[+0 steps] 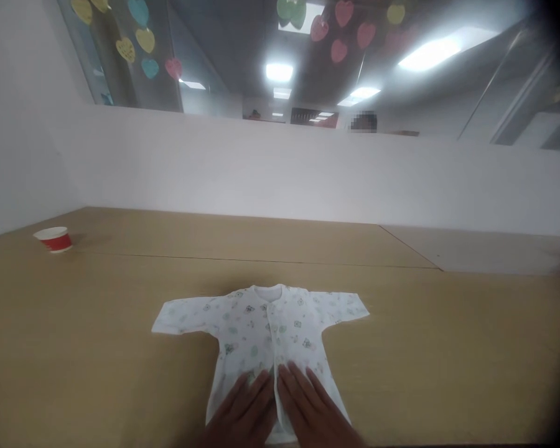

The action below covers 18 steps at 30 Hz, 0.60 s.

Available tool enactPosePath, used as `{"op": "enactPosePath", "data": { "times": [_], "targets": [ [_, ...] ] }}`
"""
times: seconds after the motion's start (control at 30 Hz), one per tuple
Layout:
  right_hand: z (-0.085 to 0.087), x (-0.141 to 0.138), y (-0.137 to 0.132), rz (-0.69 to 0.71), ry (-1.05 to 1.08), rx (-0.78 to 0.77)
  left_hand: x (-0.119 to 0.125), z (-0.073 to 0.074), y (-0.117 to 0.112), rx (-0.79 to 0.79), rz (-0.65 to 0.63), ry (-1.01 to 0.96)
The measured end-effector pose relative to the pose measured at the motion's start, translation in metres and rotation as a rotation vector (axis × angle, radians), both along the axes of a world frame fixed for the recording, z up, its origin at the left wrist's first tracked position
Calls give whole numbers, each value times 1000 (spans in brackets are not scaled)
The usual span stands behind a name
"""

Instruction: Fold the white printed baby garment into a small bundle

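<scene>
standing far left on the table [74, 311], a cup [60, 241] was well apart from the shirt [256, 330], already spread flat near the middle, sleeves [186, 315] out; the left hand [248, 404], then the right hand [308, 404], lay open on its lower half, any smoothing left unclear.

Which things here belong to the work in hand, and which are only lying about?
Work:
white printed shirt
left hand and right hand, both on it

Only there:
red and white cup on the table
heart shapes on the glass
</scene>
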State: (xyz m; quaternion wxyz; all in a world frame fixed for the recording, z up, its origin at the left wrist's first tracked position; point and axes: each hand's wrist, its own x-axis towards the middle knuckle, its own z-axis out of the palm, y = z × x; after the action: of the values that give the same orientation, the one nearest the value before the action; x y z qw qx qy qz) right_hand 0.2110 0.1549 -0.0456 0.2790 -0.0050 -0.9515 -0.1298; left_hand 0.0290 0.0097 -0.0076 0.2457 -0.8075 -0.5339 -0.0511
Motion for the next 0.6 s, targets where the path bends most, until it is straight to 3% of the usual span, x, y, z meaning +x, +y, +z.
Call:
{"op": "enactPosePath", "data": {
  "times": [0.07, 0.2, 0.4, 0.5, 0.6],
  "targets": [
    [2, 6, -1, 52, -36, -46, 1, 1, 0, 31, -16, 15],
    [28, 14, 1, 96, -160, -261, 1, 12, 2, -70, 9, -78],
    [52, 12, -3, -71, -306, -719, -18, 1, 3, -218, 111, -332],
    [53, 9, -8, -121, -273, -769, -26, -5, 4, -326, 200, -502],
    [53, 5, -11, -94, -192, -784, -23, 1, 6, -379, 215, -597]
  ]
}}
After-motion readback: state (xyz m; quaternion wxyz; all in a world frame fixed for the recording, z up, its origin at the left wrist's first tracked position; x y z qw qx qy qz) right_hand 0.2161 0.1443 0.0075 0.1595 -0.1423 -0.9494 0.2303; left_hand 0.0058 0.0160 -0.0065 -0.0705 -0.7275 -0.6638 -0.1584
